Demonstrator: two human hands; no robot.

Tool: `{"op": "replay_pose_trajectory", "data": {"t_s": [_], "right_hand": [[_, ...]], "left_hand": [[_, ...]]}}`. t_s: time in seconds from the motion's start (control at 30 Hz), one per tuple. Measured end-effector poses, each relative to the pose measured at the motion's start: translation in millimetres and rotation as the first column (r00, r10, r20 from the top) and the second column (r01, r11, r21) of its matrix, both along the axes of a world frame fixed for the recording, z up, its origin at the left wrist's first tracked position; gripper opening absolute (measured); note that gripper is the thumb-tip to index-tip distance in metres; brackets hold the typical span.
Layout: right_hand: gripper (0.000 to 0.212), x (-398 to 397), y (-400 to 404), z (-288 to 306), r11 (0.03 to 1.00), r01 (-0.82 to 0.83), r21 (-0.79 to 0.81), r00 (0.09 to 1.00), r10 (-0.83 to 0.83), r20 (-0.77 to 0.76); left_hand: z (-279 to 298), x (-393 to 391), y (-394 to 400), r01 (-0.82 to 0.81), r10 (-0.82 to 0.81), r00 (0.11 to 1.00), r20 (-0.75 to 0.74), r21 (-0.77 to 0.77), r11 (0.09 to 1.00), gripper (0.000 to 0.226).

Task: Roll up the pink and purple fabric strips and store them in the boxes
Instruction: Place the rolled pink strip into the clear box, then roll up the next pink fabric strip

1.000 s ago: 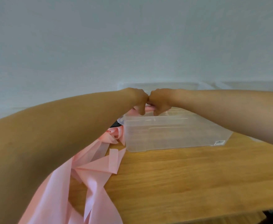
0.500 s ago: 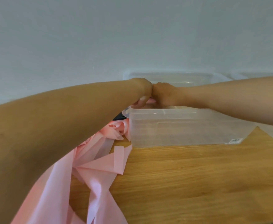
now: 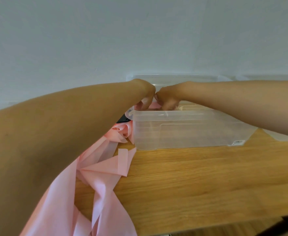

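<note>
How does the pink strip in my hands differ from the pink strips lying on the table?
The pink strip in the hands is bunched small and held above the clear box by both hands; the loose pink strips lie spread, folded and tangled on the wooden table, untouched. Both look the same pale pink.

light: soft, even, bright | shadows: faint | blur: slight motion softness | edges: wide-angle stretch
</note>
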State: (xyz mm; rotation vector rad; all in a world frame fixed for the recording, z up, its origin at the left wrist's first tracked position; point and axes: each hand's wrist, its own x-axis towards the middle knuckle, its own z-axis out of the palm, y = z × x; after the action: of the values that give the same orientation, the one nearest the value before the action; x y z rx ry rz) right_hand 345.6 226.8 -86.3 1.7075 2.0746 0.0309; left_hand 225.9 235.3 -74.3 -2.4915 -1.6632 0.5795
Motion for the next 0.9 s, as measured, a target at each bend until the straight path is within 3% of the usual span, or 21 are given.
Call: {"op": "replay_pose_trajectory", "data": {"t_s": [0.1,0.2,0.33,0.43,0.53,0.77,0.9], "right_hand": [[0.037,-15,-18,21,1.0,0.028,0.009,0.999,-0.028,0.032],[0.029,-27,-36,41,0.998,0.039,0.053,0.999,-0.04,0.021],[0.022,-44,-68,58,0.989,0.065,0.133,0.997,-0.06,-0.045],[0.008,-65,-94,71,0.983,0.086,0.161,0.983,-0.058,-0.176],[0.025,-89,-123,85,0.964,0.083,0.251,0.976,-0.028,-0.216],[0.035,-142,-185,88,0.884,-0.031,0.467,0.941,0.184,-0.286],[0.038,-162,-220,74,0.852,-0.105,0.513,0.908,0.293,-0.301]], "left_hand": [[10,-3,-19,0.057,-0.056,0.998,-0.031,0.035,0.998,0.036],[21,-13,-36,0.093,-0.1,0.991,0.086,0.078,0.993,0.044],[29,-32,-58,0.11,-0.151,0.967,0.203,0.199,0.974,0.03],[37,-54,-75,0.067,-0.151,0.932,0.331,0.252,0.965,0.023],[47,-79,-97,0.023,-0.157,0.903,0.399,0.32,0.947,0.019],[59,-142,-157,-0.062,-0.142,0.879,0.456,0.403,0.913,0.024],[43,-167,-198,-0.121,-0.129,0.839,0.528,0.413,0.903,0.016]]}}
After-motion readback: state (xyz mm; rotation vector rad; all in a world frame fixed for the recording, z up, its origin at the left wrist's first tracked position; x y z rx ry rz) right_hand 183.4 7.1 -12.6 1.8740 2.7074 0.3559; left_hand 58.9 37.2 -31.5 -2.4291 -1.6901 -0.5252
